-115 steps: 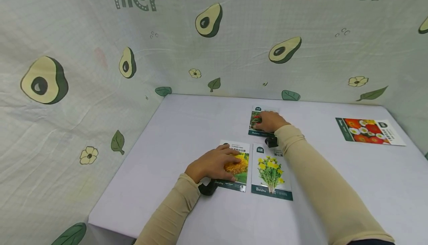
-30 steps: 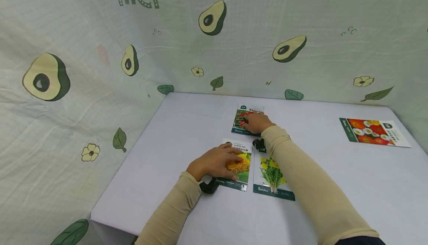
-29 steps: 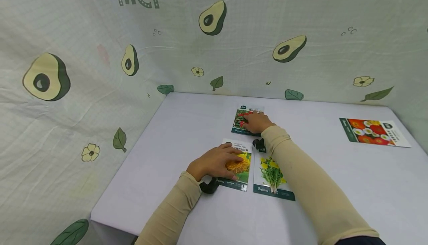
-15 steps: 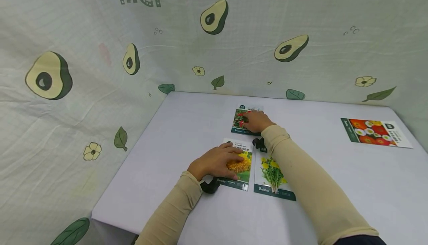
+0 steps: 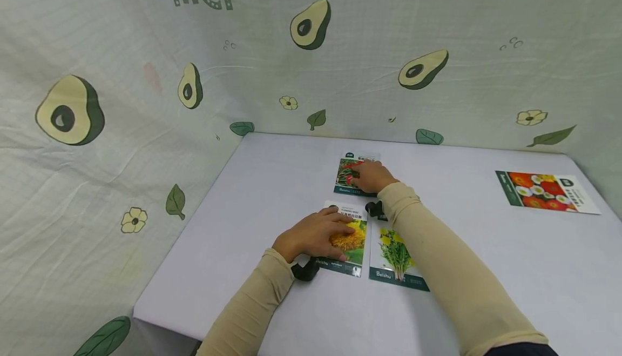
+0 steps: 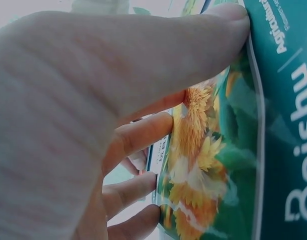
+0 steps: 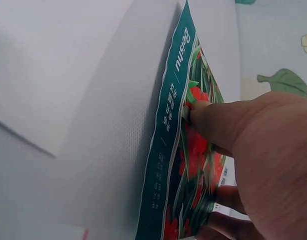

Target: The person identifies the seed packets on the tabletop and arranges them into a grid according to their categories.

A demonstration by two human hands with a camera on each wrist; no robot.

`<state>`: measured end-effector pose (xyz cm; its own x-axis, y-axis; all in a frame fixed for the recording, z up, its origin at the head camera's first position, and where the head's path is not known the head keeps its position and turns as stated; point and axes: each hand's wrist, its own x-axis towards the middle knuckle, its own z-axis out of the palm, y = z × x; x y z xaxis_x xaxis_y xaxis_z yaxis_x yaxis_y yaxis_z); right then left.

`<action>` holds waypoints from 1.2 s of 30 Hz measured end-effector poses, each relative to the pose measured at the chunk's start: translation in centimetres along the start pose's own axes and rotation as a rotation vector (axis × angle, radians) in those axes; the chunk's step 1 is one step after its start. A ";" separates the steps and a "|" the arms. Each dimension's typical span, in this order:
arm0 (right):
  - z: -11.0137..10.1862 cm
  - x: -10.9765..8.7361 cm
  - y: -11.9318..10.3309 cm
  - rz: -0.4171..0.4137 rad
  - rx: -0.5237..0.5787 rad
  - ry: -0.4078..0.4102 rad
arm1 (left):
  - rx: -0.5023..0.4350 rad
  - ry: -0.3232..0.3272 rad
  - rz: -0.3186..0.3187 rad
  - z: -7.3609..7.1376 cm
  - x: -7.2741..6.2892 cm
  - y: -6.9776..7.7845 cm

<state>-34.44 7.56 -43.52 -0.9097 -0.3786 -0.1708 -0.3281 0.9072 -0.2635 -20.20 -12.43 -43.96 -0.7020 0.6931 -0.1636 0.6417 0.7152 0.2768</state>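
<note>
My left hand (image 5: 318, 235) rests with spread fingers on a seed packet with orange-yellow sunflowers (image 6: 193, 200), its thumb near the green bottom band. Farther back, my right hand (image 5: 373, 176) lies over a seed packet with red flowers (image 5: 345, 178). In the right wrist view, the thumb (image 7: 208, 117) presses on that packet's face, and the other fingers reach across toward its far edge. A yellow-flowered seed packet (image 5: 389, 261) lies right of the sunflower one, partly hidden under my right forearm.
Another seed packet, with red, orange and white flowers (image 5: 539, 191), lies sideways at the table's right. Behind the white table (image 5: 233, 221) hangs an avocado-print cloth (image 5: 355, 32). Black wrist devices, such as the left one (image 5: 305, 271), sit under both wrists.
Since the earliest frame, my right hand has slid the red-flower packet leftward, to behind the sunflower packet, with a slight further shift left in the last half second. My left hand stays put.
</note>
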 end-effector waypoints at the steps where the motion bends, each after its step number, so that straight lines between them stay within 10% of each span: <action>1: 0.0 0.0 -0.1 0.004 0.001 0.002 | 0.000 0.000 -0.001 0.0 0.0 0.0; 36: 0.6 0.6 -1.1 -0.001 -0.029 0.030 | 0.008 0.003 0.013 0.3 0.3 -0.3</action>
<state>-34.48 6.25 -43.87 -0.9164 -0.3741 -0.1423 -0.3358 0.9120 -0.2355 -20.48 -12.41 -44.37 -0.6948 0.7018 -0.1573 0.6530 0.7072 0.2711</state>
